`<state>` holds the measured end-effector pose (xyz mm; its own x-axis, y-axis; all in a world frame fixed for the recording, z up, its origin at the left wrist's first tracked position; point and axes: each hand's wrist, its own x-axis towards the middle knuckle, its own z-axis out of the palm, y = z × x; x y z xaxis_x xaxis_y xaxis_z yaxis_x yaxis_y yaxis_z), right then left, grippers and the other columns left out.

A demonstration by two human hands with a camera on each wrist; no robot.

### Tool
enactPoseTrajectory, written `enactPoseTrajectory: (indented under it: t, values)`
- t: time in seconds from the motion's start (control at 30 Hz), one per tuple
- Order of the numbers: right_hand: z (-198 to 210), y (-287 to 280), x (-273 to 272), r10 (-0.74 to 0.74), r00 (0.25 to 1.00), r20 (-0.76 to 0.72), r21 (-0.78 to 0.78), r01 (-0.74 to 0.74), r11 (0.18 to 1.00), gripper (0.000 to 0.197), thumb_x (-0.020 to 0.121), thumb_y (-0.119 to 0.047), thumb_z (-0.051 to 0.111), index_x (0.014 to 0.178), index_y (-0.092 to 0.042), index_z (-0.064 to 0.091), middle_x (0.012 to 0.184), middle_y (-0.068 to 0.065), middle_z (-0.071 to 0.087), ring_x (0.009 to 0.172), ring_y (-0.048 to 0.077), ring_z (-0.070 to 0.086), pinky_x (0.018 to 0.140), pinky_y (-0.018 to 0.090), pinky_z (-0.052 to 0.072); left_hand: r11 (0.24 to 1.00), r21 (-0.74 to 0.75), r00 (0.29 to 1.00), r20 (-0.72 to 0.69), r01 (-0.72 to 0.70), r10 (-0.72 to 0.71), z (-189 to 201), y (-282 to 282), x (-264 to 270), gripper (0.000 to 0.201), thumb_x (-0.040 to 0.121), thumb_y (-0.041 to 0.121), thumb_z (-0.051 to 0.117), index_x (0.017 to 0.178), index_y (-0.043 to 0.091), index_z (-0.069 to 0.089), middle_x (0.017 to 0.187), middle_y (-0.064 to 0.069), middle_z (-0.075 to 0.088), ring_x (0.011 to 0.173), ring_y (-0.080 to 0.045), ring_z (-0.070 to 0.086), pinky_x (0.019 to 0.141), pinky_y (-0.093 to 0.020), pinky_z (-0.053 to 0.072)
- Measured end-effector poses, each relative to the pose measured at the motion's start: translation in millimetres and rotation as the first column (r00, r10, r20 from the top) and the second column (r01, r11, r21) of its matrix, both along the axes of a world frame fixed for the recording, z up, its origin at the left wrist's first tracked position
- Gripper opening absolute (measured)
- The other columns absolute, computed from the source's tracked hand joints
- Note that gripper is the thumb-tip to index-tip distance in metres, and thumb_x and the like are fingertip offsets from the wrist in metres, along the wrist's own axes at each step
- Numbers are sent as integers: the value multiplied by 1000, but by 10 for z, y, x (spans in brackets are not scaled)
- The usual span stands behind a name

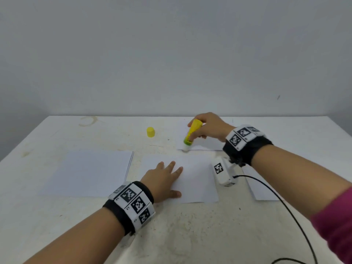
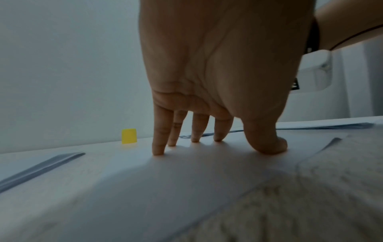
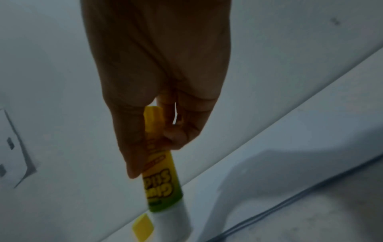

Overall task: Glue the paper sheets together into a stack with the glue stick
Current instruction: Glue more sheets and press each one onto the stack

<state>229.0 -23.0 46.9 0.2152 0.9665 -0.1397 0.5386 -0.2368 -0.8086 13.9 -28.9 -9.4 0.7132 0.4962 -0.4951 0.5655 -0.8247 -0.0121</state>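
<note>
Left hand (image 1: 163, 180): fingers spread, pressing the centre sheet (image 1: 196, 180) flat.
Right hand (image 1: 208, 126): gripping the uncapped glue stick (image 1: 190, 135).

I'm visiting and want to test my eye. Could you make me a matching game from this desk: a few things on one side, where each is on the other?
Things:
1. glue stick
2. cap
3. left hand
4. stack

Places:
A. flat on the middle sheet
B. far left on the table
C. in the right hand
D. standing alone on the table

Pairs: 1-C, 2-D, 3-A, 4-B
</note>
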Motion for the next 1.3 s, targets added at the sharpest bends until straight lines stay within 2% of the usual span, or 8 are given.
enactPoseTrajectory:
  t: [0.07,0.2,0.37,0.43,0.6,0.73,1.03,1.3]
  values:
    - [-7,-156,135,-64,998,-12,38,64,997,21,68,-3,81,78,-15,66,92,9,70,66,18,57,50,23,43,999,35,1000,18,5,-6,16,-18,35,83,92,59,45,154,24,2,161,-6,5,141,-32,19,105,-43,39]
    - [-112,-410,230,-119,993,-3,59,119,991,22,78,-4,74,95,-9,62,91,5,67,63,15,63,47,21,50,997,75,998,62,-19,14,25,-66,102,80,87,64,49,148,20,19,151,-9,23,129,-31,33,95,-41,43]
    - [-347,-480,136,-80,997,24,125,76,989,22,80,-4,73,96,-8,59,92,1,63,66,2,64,59,23,57,998,62,998,58,-4,0,16,-58,137,86,87,65,49,152,25,10,160,1,1,132,-34,27,96,-41,41]
    - [-407,-462,90,-72,996,58,136,64,989,22,80,-6,73,96,-11,58,95,-1,62,78,11,63,63,21,57,998,65,999,38,21,-23,17,-49,142,85,88,65,46,153,30,4,160,3,3,134,-35,25,98,-41,40]
    - [-424,-485,33,-65,989,136,118,49,992,24,84,-11,70,102,-6,57,97,9,63,70,14,62,69,27,57,996,77,999,5,45,-46,14,-21,155,80,89,64,45,152,35,6,160,3,6,135,-34,24,98,-41,40]
    - [-387,-657,23,11,989,147,68,-21,997,23,83,-11,71,98,-4,55,90,12,67,72,25,69,75,39,58,991,110,997,3,71,-72,5,24,159,64,98,52,37,152,36,7,159,3,9,132,-33,27,95,-40,42]
    - [-384,-1152,-26,120,980,159,17,-124,992,19,83,-15,72,90,-8,56,79,6,69,62,14,68,67,34,58,970,196,989,-7,145,-146,44,56,131,59,101,17,32,152,34,9,157,0,13,124,-34,36,78,-33,41]
    - [-297,-1227,35,46,994,97,82,-54,995,20,81,-9,74,92,-2,59,78,6,69,59,13,67,59,24,56,988,94,992,-34,125,-122,150,68,99,67,93,48,51,149,31,20,143,-3,29,109,-26,53,78,-32,42]
